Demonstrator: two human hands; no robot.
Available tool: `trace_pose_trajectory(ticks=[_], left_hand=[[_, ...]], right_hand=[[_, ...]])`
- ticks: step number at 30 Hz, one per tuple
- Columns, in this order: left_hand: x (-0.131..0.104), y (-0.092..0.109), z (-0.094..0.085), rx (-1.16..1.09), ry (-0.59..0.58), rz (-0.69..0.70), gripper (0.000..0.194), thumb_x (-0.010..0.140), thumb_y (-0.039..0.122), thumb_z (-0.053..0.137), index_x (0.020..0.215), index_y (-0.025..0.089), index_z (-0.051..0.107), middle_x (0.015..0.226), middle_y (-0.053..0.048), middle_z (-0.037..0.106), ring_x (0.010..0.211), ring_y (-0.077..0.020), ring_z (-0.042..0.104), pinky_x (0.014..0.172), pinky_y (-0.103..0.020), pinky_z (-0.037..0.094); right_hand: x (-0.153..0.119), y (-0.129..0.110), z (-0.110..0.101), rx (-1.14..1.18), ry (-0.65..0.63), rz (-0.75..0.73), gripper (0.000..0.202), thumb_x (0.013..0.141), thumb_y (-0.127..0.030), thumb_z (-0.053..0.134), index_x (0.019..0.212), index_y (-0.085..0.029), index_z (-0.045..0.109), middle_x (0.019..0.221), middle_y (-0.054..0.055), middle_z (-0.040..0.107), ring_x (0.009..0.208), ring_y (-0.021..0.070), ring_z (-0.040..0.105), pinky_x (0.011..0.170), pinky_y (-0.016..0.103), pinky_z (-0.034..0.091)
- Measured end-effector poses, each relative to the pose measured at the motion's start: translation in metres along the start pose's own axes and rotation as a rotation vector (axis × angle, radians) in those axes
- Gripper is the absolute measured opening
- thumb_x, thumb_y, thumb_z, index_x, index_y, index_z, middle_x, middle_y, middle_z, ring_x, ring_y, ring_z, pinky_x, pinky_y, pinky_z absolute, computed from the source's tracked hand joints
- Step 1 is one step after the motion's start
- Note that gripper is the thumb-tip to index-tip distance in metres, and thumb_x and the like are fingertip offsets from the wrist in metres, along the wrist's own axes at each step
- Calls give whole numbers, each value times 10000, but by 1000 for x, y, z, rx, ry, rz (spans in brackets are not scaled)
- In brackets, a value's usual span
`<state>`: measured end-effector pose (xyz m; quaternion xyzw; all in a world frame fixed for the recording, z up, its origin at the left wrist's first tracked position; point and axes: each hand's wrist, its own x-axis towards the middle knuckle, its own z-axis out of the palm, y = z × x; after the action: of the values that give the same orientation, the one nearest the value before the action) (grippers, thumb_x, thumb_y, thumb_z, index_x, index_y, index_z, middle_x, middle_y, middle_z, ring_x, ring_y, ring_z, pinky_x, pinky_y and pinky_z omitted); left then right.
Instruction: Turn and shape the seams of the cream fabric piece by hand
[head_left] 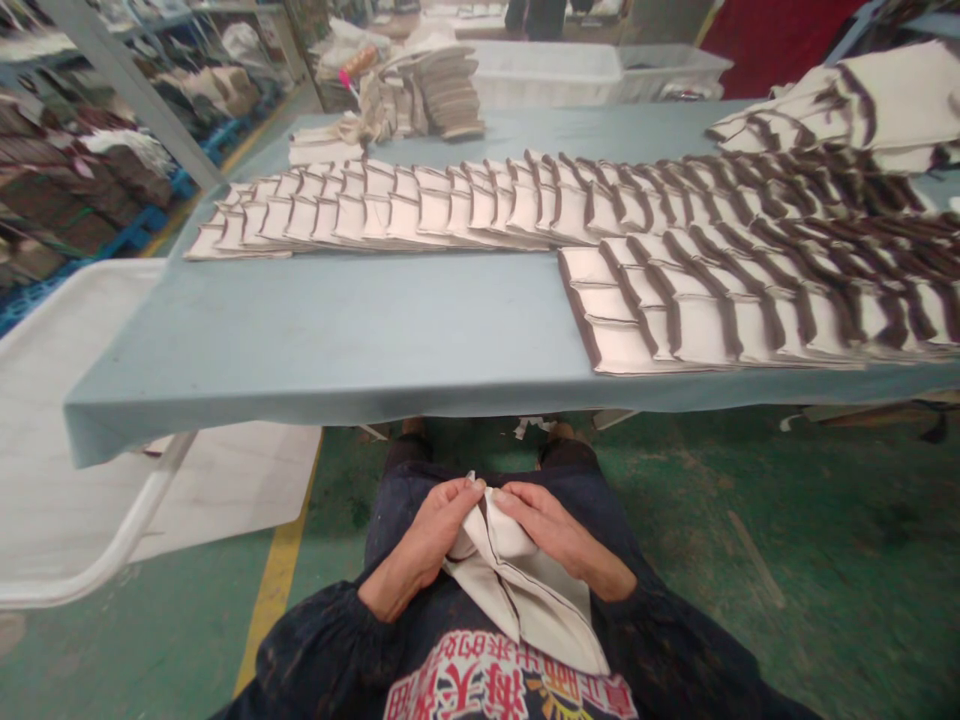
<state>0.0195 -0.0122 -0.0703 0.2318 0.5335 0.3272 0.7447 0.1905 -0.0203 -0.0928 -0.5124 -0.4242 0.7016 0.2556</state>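
Cream dark-edged cloth (544, 608) is lying across the lap (394, 510), lower centre of frame. My left grip (429, 532) and right grip (553, 528) are pinching its upper edge, thumbs closed down; I am judging that light, even tension is serving its seam best.

Held cloth (551, 598) — pinched edge partly hidden

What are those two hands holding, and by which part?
The left hand and right hand pinch a cream cloth with dark edging by its end farthest from the body.
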Motion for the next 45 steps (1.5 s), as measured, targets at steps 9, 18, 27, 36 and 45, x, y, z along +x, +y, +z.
trace_pose_trajectory(ticks=[9, 18, 27, 36, 45], left_hand=[[0, -1, -1, -8, 6, -8, 516, 558, 594, 925, 634, 155, 665, 552, 14, 635, 495, -92, 484, 514, -220, 346], [3, -3, -2, -29, -8, -10, 490, 574, 572, 928, 648, 153, 684, 571, 6, 658, 505, -97, 513, 519, -217, 375], [5, -9, -5, -53, -13, -17, 475, 601, 552, 923, 671, 148, 684, 586, 10, 662, 518, -94, 532, 526, -204, 393], [4, -12, -5, -73, -6, -19, 482, 600, 553, 926, 677, 144, 682, 595, 5, 673, 519, -88, 539, 526, -196, 397], [5, -17, -6, -70, 12, -19, 479, 611, 555, 919, 705, 147, 687, 613, 2, 686, 533, -93, 556, 539, -197, 416]], right_hand=[[0, 0, -1, 28, -4, 15, 638, 779, -811, 672, 790, -179, 585, 700, -33, 478, 653, 125, 392, 574, 275, 293], [1, 3, 0, 57, 13, 17, 607, 783, -779, 701, 773, -181, 600, 683, -33, 499, 640, 122, 399, 559, 267, 292], [4, 11, 1, 50, 28, 18, 632, 771, -809, 684, 775, -183, 601, 683, -30, 507, 639, 125, 412, 575, 273, 308], [4, 16, 2, 85, 31, 35, 622, 773, -794, 701, 816, -178, 628, 708, -22, 526, 654, 132, 438, 580, 267, 333], [3, 17, 4, 95, 45, 51, 622, 762, -785, 715, 809, -173, 615, 704, -29, 520, 653, 127, 435, 579, 264, 335]])
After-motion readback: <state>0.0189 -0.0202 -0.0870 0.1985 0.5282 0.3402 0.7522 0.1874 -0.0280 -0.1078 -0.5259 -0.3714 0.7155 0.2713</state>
